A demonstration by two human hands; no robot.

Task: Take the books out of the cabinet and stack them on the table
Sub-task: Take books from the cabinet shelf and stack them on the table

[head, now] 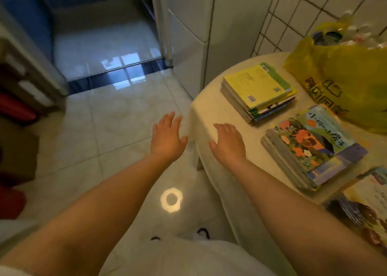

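Observation:
Both my hands are stretched forward, palms down, holding nothing. My left hand (167,135) hovers over the tiled floor, fingers straight. My right hand (228,141) is above the left edge of the round table (211,116), fingers relaxed. On the table lies a stack of books with a yellow cover on top (257,87). Nearer to me is a second stack topped by a colourful picture book (314,146). A third pile of books (364,202) shows at the right edge, partly cut off. A blurred cabinet or shelf (23,83) stands at the far left.
A yellow plastic bag (339,81) sits at the back right of the table against the tiled wall (303,9). A white cabinet side (188,28) stands behind the table. A doorway with a dark threshold (117,74) lies ahead. A red object (10,200) is at the left.

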